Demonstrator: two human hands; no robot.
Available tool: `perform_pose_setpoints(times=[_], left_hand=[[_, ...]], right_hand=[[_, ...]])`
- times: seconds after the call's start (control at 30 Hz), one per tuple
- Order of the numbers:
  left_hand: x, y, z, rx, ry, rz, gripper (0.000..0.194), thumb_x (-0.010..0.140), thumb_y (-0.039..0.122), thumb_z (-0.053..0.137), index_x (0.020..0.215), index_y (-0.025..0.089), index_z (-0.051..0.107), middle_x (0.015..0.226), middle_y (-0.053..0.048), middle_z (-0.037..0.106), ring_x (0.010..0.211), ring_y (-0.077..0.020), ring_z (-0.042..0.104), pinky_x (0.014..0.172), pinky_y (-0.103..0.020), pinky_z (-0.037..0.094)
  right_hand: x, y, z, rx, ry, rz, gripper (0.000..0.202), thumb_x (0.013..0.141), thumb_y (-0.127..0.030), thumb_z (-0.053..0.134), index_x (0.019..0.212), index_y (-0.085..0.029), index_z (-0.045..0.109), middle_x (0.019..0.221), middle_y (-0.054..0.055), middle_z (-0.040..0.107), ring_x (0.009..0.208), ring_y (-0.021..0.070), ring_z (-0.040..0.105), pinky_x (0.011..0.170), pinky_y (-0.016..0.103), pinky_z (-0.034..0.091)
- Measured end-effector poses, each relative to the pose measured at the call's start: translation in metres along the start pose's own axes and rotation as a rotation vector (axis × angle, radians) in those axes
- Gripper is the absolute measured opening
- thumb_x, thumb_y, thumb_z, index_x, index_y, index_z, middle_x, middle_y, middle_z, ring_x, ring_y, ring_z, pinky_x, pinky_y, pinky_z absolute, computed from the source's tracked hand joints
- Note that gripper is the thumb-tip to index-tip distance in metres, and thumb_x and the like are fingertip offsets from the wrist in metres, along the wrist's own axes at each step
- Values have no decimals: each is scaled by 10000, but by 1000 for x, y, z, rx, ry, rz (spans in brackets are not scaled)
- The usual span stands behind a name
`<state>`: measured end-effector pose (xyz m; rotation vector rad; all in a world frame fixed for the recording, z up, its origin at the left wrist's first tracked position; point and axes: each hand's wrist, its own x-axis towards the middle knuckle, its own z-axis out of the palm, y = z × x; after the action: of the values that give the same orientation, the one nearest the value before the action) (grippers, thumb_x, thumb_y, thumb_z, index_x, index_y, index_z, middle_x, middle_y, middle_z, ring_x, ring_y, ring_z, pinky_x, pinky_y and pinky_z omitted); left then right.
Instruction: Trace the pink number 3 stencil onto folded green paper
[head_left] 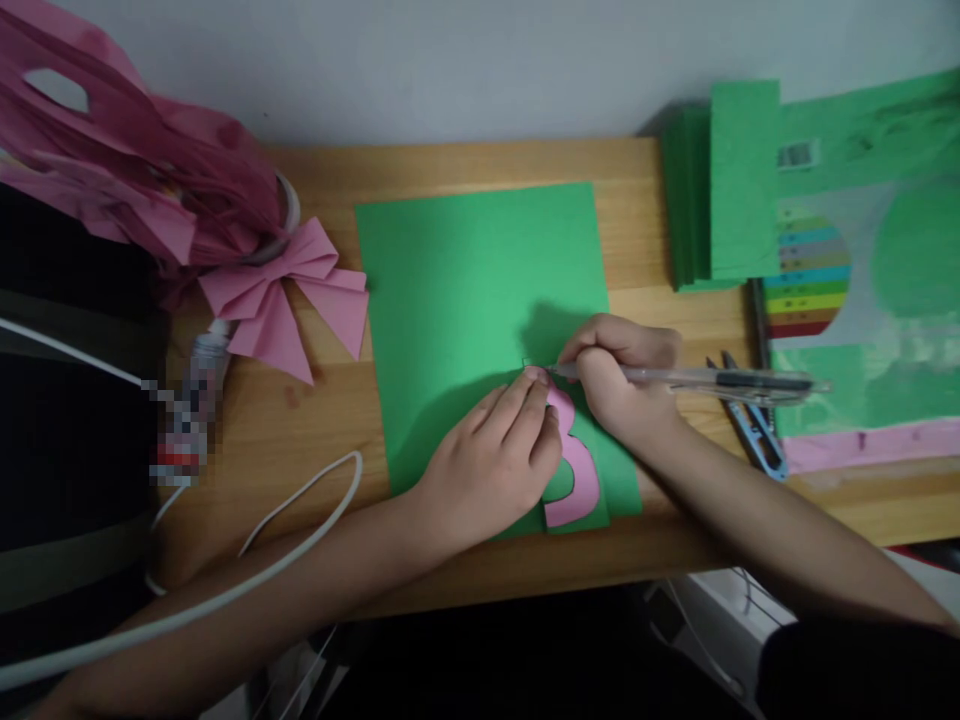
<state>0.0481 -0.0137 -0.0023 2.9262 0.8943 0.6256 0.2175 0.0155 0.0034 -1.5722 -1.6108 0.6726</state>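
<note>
My right hand [622, 375] is closed around a clear-barrelled pen [690, 378], its tip at the top edge of a pink paper cut-out [583, 475]. The cut-out is curved like a 3, with dark outlines. My left hand [499, 450] lies on it with fingers stretched out, pressing its upper part down and covering much of its left side. Beneath both hands is a large green paper sheet [465, 270]. A smaller green piece seems to sit under the cut-out's lower end. A small drawn mark shows by my left fingertips.
Left stand a pink paper bow [292, 290], a pink wrapped bundle [172, 170], a blurred tube [191, 410] and a white cable [300, 530]. Right are stacked green cards [742, 180], a blue-handled cutter or scissors [761, 440] and a green paper pack [900, 240]. The wooden table [472, 165] meets a wall.
</note>
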Motion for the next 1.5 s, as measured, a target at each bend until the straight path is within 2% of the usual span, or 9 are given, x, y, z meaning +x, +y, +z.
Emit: perform_pose_setpoints(times=[0.4,0.73,0.87,1.07,1.33,1.5], left_hand=[[-1,0,0,11,-17,15,229,949,73,450,1026,52,665,1190,-222,693,1136,-286,674,929,-364,578],[-2,-1,-1,17,-31,45,260,947,68,426,1055,36,661,1212,-233,680,1146,-293,666,908,-368,588],[-1,-2,-1,7,-24,62,258,942,61,444,1056,12,670,1197,-229,687,1128,-325,671,892,-373,595],[-1,-2,-1,7,-36,64,276,950,68,438,1074,4,675,1190,-209,696,1122,-328,672,902,-373,591],[-1,-2,-3,6,-56,71,307,957,63,400,1097,-3,665,1200,-217,688,1138,-320,661,910,-381,582],[0,-2,-3,22,-53,83,313,953,64,396,1095,-5,666,1191,-211,694,1126,-319,668,908,-381,588]], right_hand=[[-2,2,0,22,0,41,207,669,-142,452,486,-235,476,447,-28,531,428,114,490,438,245,392],[-3,3,-2,24,-9,-2,228,688,-110,444,496,-229,478,470,-21,544,440,111,492,446,251,386],[-4,4,-2,11,-13,-8,232,695,-102,440,505,-221,499,479,-19,548,447,109,490,450,251,379],[-4,4,-3,-20,-23,7,227,690,-127,435,491,-233,467,453,-22,515,436,113,463,441,261,360],[-3,4,-3,-45,-30,60,224,682,-181,449,467,-244,444,460,-7,543,436,117,469,442,265,367],[-4,5,-2,-35,-20,33,225,675,-176,433,460,-242,445,447,-13,528,425,111,460,439,267,357]])
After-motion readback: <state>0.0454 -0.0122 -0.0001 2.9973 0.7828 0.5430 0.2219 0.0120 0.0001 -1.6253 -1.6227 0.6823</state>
